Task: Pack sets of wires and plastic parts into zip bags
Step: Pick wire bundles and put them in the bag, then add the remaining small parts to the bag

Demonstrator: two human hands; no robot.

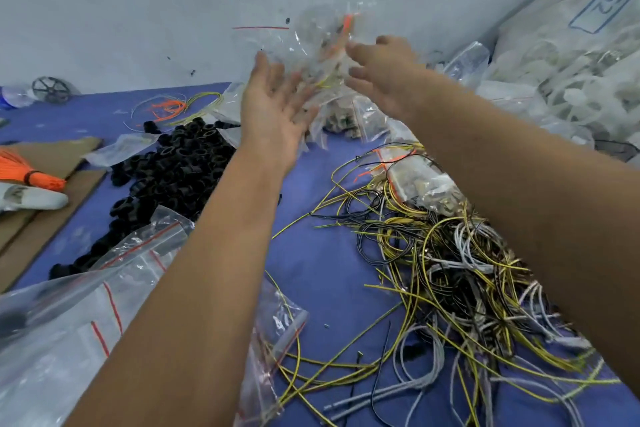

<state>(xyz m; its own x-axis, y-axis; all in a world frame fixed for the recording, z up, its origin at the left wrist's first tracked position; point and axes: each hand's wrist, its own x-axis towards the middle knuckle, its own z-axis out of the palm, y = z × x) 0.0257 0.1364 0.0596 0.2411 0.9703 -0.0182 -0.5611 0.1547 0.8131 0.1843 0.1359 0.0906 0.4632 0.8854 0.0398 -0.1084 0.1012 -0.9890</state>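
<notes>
Looking down from my head, I have both arms stretched out over the blue table (322,270), and a filled bag (323,45) sits up in the air between my hands, blurred, with an orange wire and a yellow one showing through the clear plastic. My left hand (273,104) is spread open, palm turned toward the bag, fingers straight and just at its lower edge; I cannot tell whether they truly touch it. My right hand (377,69) is loosely open too, fingers relaxed beside the bag, gripping nothing that I can see. So as I judge it, neither hand really has hold of the bag, and that is the risk: it may drop short of the heap of packed bags (349,118) by the wall and land on the loose wires (450,263), where its corner could snag. If the red zip line is not pressed fully closed, which I cannot make out through the blur, the wires and parts inside could spill. The pile of black rings (173,166) lies just left of my left wrist, and a careless sweep back could scatter them. The empty bags (114,288) under my left forearm could slide off too.
</notes>
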